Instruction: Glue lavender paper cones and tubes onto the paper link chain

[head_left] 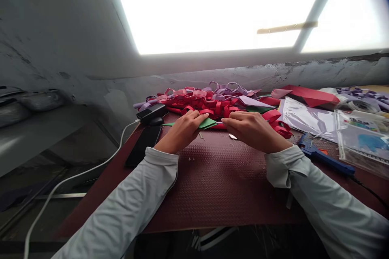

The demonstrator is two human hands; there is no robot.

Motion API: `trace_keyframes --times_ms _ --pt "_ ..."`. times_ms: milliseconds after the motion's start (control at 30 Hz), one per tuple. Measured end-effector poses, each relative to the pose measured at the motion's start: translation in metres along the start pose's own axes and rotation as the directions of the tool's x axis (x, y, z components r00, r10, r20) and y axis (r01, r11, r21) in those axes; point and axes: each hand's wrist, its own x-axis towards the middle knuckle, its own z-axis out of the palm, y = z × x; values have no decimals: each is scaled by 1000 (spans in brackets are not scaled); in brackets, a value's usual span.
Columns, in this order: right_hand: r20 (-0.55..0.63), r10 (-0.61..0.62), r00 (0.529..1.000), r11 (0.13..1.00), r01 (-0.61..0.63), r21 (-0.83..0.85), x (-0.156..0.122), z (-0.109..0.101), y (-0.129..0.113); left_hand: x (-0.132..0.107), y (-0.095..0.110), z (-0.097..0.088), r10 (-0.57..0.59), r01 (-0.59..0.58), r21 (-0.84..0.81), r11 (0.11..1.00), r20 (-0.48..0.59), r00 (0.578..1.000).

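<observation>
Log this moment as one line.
left hand: holding green paper; right hand: near red paper chains, grip unclear; right side: blue corded tool

I count one left hand (189,127) and one right hand (248,128), two in all; two pale sleeves (130,198); at least two pieces of green paper (208,123); one blue glue gun (328,160); one black phone (142,145); one white cable (88,170); one dark red table (212,194); one tan strip (282,29); the red and purple paper loops (199,94) overlap too much for me to number from here.
</observation>
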Motion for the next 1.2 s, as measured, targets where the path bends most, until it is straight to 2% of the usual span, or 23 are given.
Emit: trace_keyframes --times_ms 167,367,500,733,1000,1200 --pt "68 43 997 999 -45 29 0 3 -1 4 9 -7 -68 54 171 984 76 995" --pt "157 85 984 989 -102 110 -2 10 4 3 14 -3 -93 63 297 953 87 992" --pt "170 62 983 989 -84 124 -2 16 2 3 21 2 -91 63 289 955 86 992" --pt "120 34 992 992 -48 117 0 18 -4 3 25 2 -194 160 272 949 101 976" --pt "124 103 987 986 -117 116 1 23 -9 3 32 11 -238 184 350 918 118 964" --pt "109 85 990 991 -96 96 0 27 -6 0 32 9 -229 204 160 966 156 961"
